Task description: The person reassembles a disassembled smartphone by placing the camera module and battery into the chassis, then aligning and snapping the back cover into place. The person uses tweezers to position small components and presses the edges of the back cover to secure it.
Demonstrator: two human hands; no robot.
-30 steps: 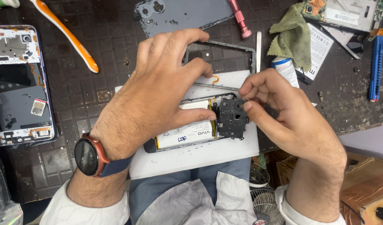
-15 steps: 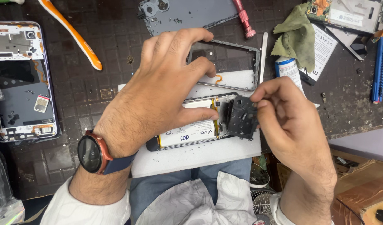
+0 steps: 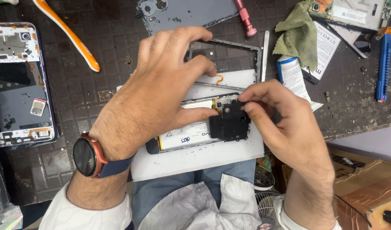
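Both hands work the opened phone (image 3: 182, 136) on the white pad (image 3: 195, 159): left hand (image 3: 161, 93) presses it down, fingers spread, while right hand (image 3: 280, 123) pinches the black cover plate (image 3: 229, 123), probably mid-removal, needing a gentle, level pull.

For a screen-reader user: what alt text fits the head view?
Two hands work on an opened phone on a white pad: the left hand steadies it, the right hand grips a black cover plate. Another opened phone lies left.

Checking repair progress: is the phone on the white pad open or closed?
Open: the phone shows its bare battery, back cover off.
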